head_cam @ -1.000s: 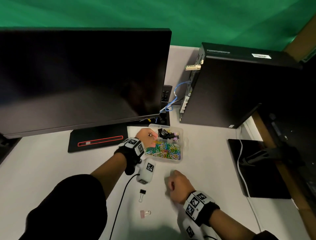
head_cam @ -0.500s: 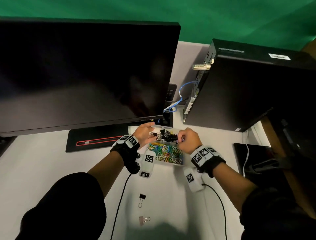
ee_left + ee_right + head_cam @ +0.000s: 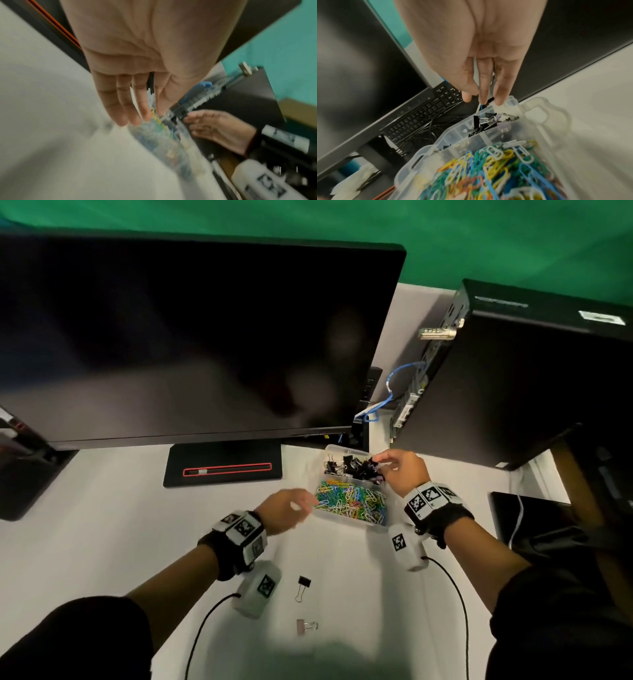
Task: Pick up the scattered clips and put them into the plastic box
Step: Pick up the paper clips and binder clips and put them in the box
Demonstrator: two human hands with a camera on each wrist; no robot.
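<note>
- Head view: a clear, thin-walled plastic box (image 3: 371, 524) with moulded dividers sits on the smooth white worktop (image 3: 102, 542), just in front of the matte black monitor (image 3: 171, 337).
- Its near compartment brims with glossy coloured wire paper clips (image 3: 352, 501); the far compartment holds black folded-metal binder clips (image 3: 349, 467) with silver wire handles.
- The right hand (image 3: 400, 470) hovers over the far compartment, fingers straight and slack, gripping nothing in the right wrist view.
- The left hand (image 3: 286, 510) hangs beside the box's near-left corner, blurred, fingers loosely extended and empty.
- Two clips lie loose on the worktop, well apart from the box: a black binder clip (image 3: 303, 586) and, nearer the person, a pale pink binder clip (image 3: 306, 626), each with looped wire handles.
</note>
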